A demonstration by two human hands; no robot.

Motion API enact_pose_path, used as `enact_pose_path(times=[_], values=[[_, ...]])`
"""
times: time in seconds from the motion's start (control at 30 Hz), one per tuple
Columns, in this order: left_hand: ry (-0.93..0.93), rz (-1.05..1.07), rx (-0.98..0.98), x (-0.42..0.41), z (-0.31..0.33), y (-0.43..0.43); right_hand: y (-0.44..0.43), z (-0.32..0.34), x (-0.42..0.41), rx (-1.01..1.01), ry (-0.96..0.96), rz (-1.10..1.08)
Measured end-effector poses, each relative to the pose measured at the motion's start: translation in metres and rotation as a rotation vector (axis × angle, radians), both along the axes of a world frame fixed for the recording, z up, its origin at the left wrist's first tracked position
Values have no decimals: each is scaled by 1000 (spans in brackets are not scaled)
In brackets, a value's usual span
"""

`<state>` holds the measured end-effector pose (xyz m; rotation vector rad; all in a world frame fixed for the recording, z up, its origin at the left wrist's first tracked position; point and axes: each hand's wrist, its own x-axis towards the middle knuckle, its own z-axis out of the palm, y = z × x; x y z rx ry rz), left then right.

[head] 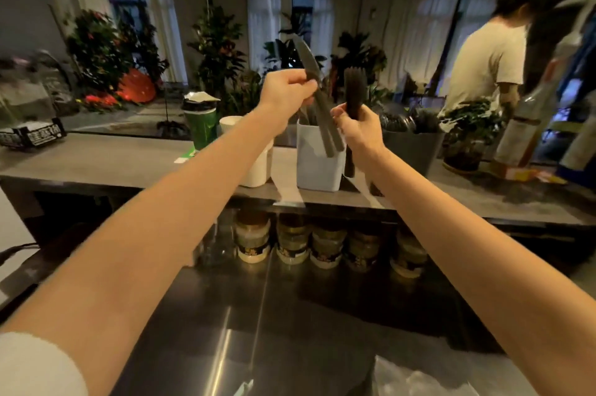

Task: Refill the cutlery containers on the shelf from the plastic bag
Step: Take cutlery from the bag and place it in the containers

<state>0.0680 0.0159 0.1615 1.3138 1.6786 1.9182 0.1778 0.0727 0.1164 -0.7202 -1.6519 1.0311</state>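
While both arms reach forward over the steel counter [290, 315], the long grey shelf [96, 163] behind it carries the cutlery containers. A corner of the plastic bag [419, 379] lies at the lower edge, close to the person; how much is left inside it I cannot tell. On the shelf, the middle white container [317, 166] already has some dark pieces standing in it. A second white container [258, 170] on its left is mostly hidden by the arm. The left hand [287, 89] has its fingers curled around a few dark knives [325, 121], blades up, with the handles hanging in front of the middle container's mouth. The right hand [358, 128] grips a bundle of dark forks [354, 92], tines up, just beside that container. I judge the refill to be somewhere in the middle: both bundles must be dropped in, and probably more must be fetched from the bag.
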Motion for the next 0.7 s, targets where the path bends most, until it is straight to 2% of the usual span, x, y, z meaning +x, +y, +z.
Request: enact_pose_path(times=[0.17, 0.3, 0.4, 0.5, 0.6, 0.63, 0.7], values=[[106, 111, 42, -25, 29, 41, 30, 26, -16, -111, 79, -99], [122, 210, 32, -39, 24, 68, 45, 25, -11, -221, 84, -38], [262, 235, -111, -42, 4, 81, 52, 17, -6, -326, 93, 59], [427, 231, -333, -40, -13, 88, 56, 11, 0, -330, 51, 112], [534, 243, -559, -40, -22, 91, 57, 9, 4, -364, 127, 203], [540, 273, -565, -39, -24, 91, 57, 10, 6, -389, 158, 233], [544, 337, -399, -36, -24, 88, 57, 13, 9, -434, 207, 313]])
